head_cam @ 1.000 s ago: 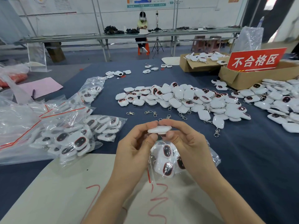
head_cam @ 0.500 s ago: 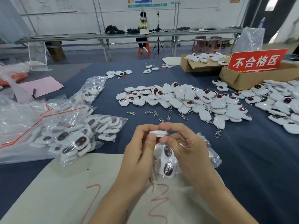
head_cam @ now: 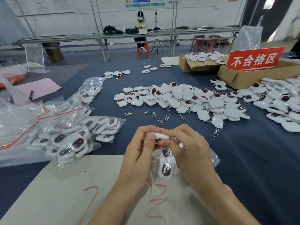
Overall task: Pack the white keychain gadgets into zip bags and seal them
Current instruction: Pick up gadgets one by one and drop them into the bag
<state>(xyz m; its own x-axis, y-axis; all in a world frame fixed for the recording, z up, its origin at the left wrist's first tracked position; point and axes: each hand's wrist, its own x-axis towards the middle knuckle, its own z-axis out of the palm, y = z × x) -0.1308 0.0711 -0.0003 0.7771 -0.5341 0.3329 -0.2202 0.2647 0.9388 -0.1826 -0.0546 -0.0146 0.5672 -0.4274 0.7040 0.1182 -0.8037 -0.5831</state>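
Observation:
Both hands meet at the table's near middle. My left hand (head_cam: 139, 148) and my right hand (head_cam: 190, 151) pinch one white keychain gadget (head_cam: 161, 136) between their fingertips, at the mouth of a clear zip bag (head_cam: 167, 168). That bag hangs under my hands and holds several gadgets with dark red-rimmed faces. A loose pile of white gadgets (head_cam: 183, 98) lies further back on the blue cloth.
Filled zip bags (head_cam: 68, 137) lie at the left. Loose metal clasps (head_cam: 154, 115) are scattered before the pile. More gadgets (head_cam: 282, 101) sit at the right, beside cardboard boxes (head_cam: 243, 77) with a red sign (head_cam: 254, 60). A white sheet (head_cam: 65, 192) with red marks lies nearest me.
My hands have lowered the gadget toward the bag's mouth and closed more tightly around it; less of the gadget shows now.

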